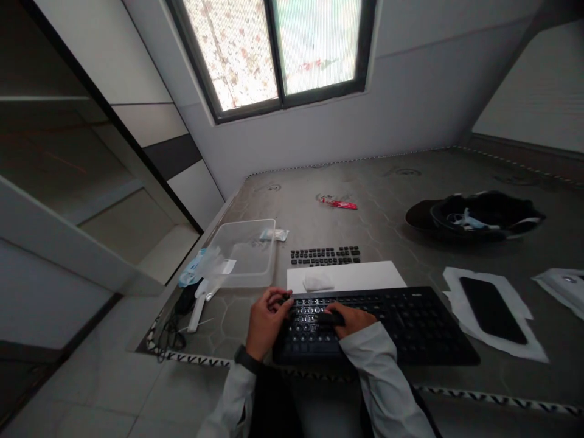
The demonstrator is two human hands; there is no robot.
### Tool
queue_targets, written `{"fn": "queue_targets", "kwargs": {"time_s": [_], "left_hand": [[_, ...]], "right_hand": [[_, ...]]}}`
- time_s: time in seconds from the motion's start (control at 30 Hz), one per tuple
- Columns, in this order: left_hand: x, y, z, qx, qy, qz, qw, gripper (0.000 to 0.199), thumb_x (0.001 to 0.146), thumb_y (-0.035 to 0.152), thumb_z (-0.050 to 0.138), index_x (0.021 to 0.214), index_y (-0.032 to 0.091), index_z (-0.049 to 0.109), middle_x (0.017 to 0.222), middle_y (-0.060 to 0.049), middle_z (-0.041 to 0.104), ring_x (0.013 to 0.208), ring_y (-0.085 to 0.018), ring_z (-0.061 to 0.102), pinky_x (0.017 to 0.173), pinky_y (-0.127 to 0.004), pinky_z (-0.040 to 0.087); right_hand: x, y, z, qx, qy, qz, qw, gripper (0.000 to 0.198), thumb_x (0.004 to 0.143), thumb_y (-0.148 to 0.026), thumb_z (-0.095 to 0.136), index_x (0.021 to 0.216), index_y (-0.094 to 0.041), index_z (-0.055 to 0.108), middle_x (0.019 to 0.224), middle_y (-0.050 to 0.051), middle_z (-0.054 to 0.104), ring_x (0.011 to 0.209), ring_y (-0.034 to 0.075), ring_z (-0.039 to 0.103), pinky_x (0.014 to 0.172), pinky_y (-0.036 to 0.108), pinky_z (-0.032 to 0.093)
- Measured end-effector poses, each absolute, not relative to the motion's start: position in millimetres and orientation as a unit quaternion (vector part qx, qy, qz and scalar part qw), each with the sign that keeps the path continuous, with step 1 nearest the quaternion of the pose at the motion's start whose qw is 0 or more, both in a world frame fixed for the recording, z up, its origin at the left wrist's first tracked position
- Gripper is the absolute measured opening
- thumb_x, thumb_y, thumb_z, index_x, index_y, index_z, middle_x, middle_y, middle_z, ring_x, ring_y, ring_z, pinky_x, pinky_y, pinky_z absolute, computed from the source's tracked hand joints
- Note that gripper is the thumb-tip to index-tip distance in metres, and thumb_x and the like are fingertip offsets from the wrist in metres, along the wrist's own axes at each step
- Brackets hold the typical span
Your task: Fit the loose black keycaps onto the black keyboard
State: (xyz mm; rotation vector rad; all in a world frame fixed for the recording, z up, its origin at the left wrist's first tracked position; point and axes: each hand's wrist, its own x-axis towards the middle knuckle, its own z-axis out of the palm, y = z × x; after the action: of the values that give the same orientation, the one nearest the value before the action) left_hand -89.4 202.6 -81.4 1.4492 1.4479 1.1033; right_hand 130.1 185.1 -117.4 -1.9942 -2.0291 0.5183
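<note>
- Nearest, the right hand (353, 319) has its grip closed around a black tool (329, 318), which lies over the keys left of the keyboard's middle.
- The left hand (266, 321), with a dark band (247, 359) at its wrist, is at the keyboard's upper left corner; thumb and finger are drawn together at something small and dark, and I cannot tell whether it is grasped.
- The black keyboard (424, 325) lies under both hands; part of its left half shows bare key sockets (303, 310).
- To its right, a dark phone (493, 309) lies on a white cloth (531, 350).
- Just behind the keyboard, a white sheet (365, 275) carries a small pale wad (318, 281).
- Left of that stands a clear plastic bin (246, 281).
- Beyond the sheet, loose black keycaps (325, 255) lie in rows.
- Farther right, a dark cap (422, 218) rests opening upward.
- Farther still, a red object (344, 204) lies on the patterned surface (381, 188).
- Farthest is a window (314, 48).
</note>
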Motion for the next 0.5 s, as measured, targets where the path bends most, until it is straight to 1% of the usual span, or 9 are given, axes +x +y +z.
{"fn": "queue_targets", "kwargs": {"time_s": [0.07, 0.13, 0.17, 0.23, 0.3, 0.33, 0.4, 0.5], "left_hand": [[-88.9, 229.9, -70.4, 0.622, 0.575, 0.415, 0.331, 0.024, 0.081, 0.036, 0.068, 0.1, 0.022, 0.065, 0.1, -0.002, 0.075, 0.058, -0.01, 0.062, 0.059, -0.024, 0.051], [-85.7, 262.3, -64.3, 0.688, 0.566, 0.386, 0.241, 0.022, 0.083, 0.034, 0.067, 0.103, 0.025, 0.069, 0.093, 0.001, 0.075, 0.06, -0.011, 0.061, 0.064, -0.025, 0.052], [-83.0, 279.6, -63.9, 0.717, 0.552, 0.373, 0.203, 0.02, 0.083, 0.031, 0.067, 0.103, 0.027, 0.07, 0.093, 0.002, 0.074, 0.06, -0.01, 0.061, 0.066, -0.025, 0.052], [-75.7, 314.3, -68.7, 0.766, 0.518, 0.348, 0.157, 0.02, 0.085, 0.026, 0.064, 0.104, 0.027, 0.071, 0.103, 0.001, 0.072, 0.061, -0.009, 0.06, 0.069, -0.025, 0.052], [-66.5, 347.1, -79.0, 0.802, 0.5, 0.302, 0.128, 0.021, 0.086, 0.023, 0.063, 0.105, 0.027, 0.071, 0.107, 0.0, 0.07, 0.063, -0.009, 0.06, 0.072, -0.026, 0.052], [-61.6, 362.1, -85.1, 0.818, 0.497, 0.266, 0.115, 0.021, 0.086, 0.023, 0.063, 0.105, 0.026, 0.071, 0.106, -0.001, 0.07, 0.065, -0.01, 0.061, 0.073, -0.026, 0.052], [-52.4, 388.8, -97.1, 0.85, 0.492, 0.166, 0.083, 0.022, 0.086, 0.026, 0.063, 0.107, 0.026, 0.07, 0.106, -0.002, 0.07, 0.078, -0.014, 0.065, 0.078, -0.028, 0.052], [-42.0, 420.2, -111.6, 0.88, 0.47, 0.031, 0.053, 0.026, 0.085, 0.027, 0.062, 0.11, 0.028, 0.069, 0.111, -0.003, 0.07, 0.098, -0.02, 0.067, 0.083, -0.029, 0.051]], "right_hand": [[129.5, 186.1, -120.9, -0.682, -0.696, 0.179, 0.137, 0.021, 0.092, -0.042, 0.051, 0.096, -0.037, 0.071, 0.086, 0.0, 0.078, 0.081, 0.025, 0.073, 0.059, 0.03, 0.038], [128.6, 187.1, -124.9, -0.678, -0.696, 0.179, 0.153, 0.02, 0.092, -0.042, 0.051, 0.094, -0.037, 0.071, 0.085, -0.001, 0.079, 0.079, 0.024, 0.073, 0.059, 0.03, 0.039], [128.2, 187.5, -126.8, -0.676, -0.697, 0.177, 0.161, 0.02, 0.092, -0.042, 0.051, 0.093, -0.037, 0.071, 0.084, -0.002, 0.079, 0.077, 0.023, 0.073, 0.058, 0.029, 0.039], [127.6, 188.1, -130.8, -0.669, -0.701, 0.166, 0.183, 0.019, 0.092, -0.041, 0.052, 0.091, -0.037, 0.071, 0.082, -0.003, 0.078, 0.074, 0.022, 0.074, 0.058, 0.029, 0.04], [127.5, 188.3, -135.2, -0.663, -0.702, 0.151, 0.21, 0.019, 0.091, -0.041, 0.053, 0.087, -0.036, 0.071, 0.079, -0.003, 0.078, 0.069, 0.02, 0.073, 0.056, 0.028, 0.04], [127.5, 188.3, -137.7, -0.659, -0.703, 0.145, 0.227, 0.02, 0.091, -0.042, 0.053, 0.086, -0.036, 0.071, 0.077, -0.003, 0.078, 0.066, 0.019, 0.073, 0.055, 0.028, 0.041], [127.3, 188.4, -143.4, -0.642, -0.707, 0.134, 0.265, 0.025, 0.093, -0.042, 0.049, 0.084, -0.035, 0.071, 0.073, -0.003, 0.077, 0.062, 0.017, 0.071, 0.054, 0.027, 0.041], [126.2, 188.8, -152.4, -0.611, -0.711, 0.117, 0.328, 0.039, 0.098, -0.041, 0.037, 0.081, -0.031, 0.071, 0.066, -0.003, 0.074, 0.058, 0.015, 0.07, 0.055, 0.026, 0.041]]}}
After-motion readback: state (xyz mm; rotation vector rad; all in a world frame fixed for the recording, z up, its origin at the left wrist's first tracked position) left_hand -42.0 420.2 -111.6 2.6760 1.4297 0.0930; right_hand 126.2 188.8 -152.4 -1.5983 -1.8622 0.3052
